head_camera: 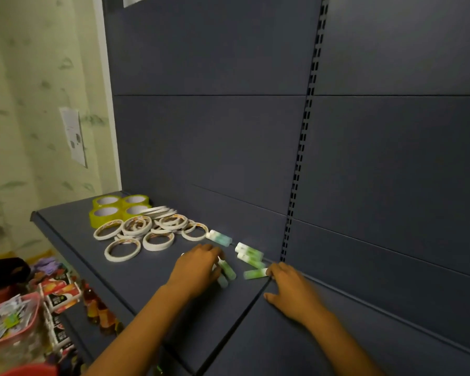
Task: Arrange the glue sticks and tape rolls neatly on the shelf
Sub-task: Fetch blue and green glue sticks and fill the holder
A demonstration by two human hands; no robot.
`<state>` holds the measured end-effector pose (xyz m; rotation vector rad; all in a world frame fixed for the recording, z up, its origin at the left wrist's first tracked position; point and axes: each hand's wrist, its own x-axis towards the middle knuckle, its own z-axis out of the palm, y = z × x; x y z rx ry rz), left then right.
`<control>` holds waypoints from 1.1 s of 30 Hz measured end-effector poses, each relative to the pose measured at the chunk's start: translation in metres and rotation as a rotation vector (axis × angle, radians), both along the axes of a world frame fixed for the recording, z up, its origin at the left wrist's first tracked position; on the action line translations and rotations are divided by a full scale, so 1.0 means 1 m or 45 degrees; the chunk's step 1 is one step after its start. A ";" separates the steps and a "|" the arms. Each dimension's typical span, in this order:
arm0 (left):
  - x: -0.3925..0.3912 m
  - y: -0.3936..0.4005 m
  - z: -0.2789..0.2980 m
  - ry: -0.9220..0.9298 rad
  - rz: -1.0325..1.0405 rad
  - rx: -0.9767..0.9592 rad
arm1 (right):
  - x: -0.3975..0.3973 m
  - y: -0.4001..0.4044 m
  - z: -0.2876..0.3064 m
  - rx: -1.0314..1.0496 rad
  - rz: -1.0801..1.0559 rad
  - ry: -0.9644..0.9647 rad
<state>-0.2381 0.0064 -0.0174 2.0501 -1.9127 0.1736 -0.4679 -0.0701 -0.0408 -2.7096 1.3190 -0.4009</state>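
Observation:
Several green glue sticks lie on the dark grey shelf (73, 234). My left hand (197, 267) holds two or three glue sticks (226, 270) under its curled fingers. My right hand (291, 289) pinches the end of one glue stick (255, 274) lying flat. A pair of glue sticks (250, 255) lies just behind that one, and another pair (219, 237) further left by the back panel. Several thin white tape rolls (147, 232) lie scattered and overlapping left of the sticks. Behind them, at the back left corner, stand several yellow-green tape rolls (120, 210).
The shelf's back panel (215, 145) rises right behind the items, with a slotted upright (301, 147). The shelf's right section (323, 348) adjoins at a seam. Below left, a lower shelf holds packaged goods (63, 294) and a pink-rimmed container (11, 321).

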 end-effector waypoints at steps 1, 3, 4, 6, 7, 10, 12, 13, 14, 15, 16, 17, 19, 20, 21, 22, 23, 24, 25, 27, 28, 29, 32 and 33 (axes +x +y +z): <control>0.003 -0.010 0.001 0.022 -0.031 -0.017 | 0.001 -0.008 0.002 -0.008 -0.016 -0.007; 0.008 -0.030 -0.001 0.046 -0.097 -0.002 | 0.004 -0.022 0.004 -0.015 -0.051 -0.032; 0.012 -0.039 -0.003 0.030 -0.130 0.023 | 0.007 -0.027 0.003 -0.012 -0.062 -0.048; 0.018 -0.057 -0.006 0.012 -0.215 0.085 | 0.013 -0.037 0.000 0.000 -0.087 -0.069; 0.022 -0.065 -0.007 0.017 -0.265 0.123 | 0.015 -0.041 -0.002 0.014 -0.098 -0.071; 0.030 -0.083 -0.012 -0.007 -0.361 0.223 | 0.023 -0.054 -0.007 0.039 -0.105 -0.073; 0.035 -0.091 -0.014 -0.027 -0.378 0.266 | 0.027 -0.061 -0.010 0.044 -0.117 -0.072; 0.037 -0.095 -0.014 -0.043 -0.407 0.284 | 0.028 -0.064 -0.011 0.045 -0.128 -0.070; 0.039 -0.098 -0.015 -0.049 -0.437 0.295 | 0.029 -0.066 -0.012 0.045 -0.137 -0.065; 0.040 -0.101 -0.016 -0.053 -0.467 0.308 | 0.030 -0.068 -0.013 0.043 -0.143 -0.063; 0.042 -0.104 -0.017 -0.065 -0.499 0.311 | 0.031 -0.070 -0.013 0.043 -0.147 -0.065; 0.045 -0.108 -0.017 -0.070 -0.524 0.303 | 0.032 -0.071 -0.014 0.045 -0.150 -0.068; 0.049 -0.116 -0.017 -0.061 -0.545 0.283 | 0.034 -0.073 -0.013 0.046 -0.158 -0.065; 0.050 -0.118 -0.017 -0.049 -0.553 0.269 | 0.034 -0.073 -0.013 0.045 -0.161 -0.059; 0.050 -0.121 -0.017 -0.024 -0.557 0.252 | 0.035 -0.073 -0.013 0.042 -0.163 -0.058; 0.050 -0.123 -0.016 0.006 -0.559 0.229 | 0.035 -0.073 -0.013 0.040 -0.164 -0.059; 0.050 -0.125 -0.016 0.053 -0.556 0.198 | 0.035 -0.073 -0.013 0.040 -0.162 -0.059; 0.050 -0.126 -0.016 0.138 -0.555 0.148 | 0.036 -0.072 -0.013 0.039 -0.155 -0.056; 0.050 -0.128 -0.016 0.256 -0.553 0.088 | 0.036 -0.072 -0.013 0.035 -0.138 -0.053; 0.051 -0.129 -0.019 0.589 -0.545 -0.021 | 0.036 -0.071 -0.012 0.017 -0.083 -0.050; 0.051 -0.129 -0.019 0.794 -0.536 -0.060 | 0.037 -0.071 -0.011 0.002 -0.052 -0.049; 0.052 -0.128 -0.019 0.990 -0.520 -0.092 | 0.038 -0.070 -0.011 -0.013 -0.022 -0.047; 0.055 -0.127 -0.016 1.316 -0.447 -0.168 | 0.042 -0.069 -0.010 -0.041 0.033 -0.018; 0.056 -0.127 -0.016 1.352 -0.434 -0.186 | 0.044 -0.069 -0.011 -0.045 0.039 -0.003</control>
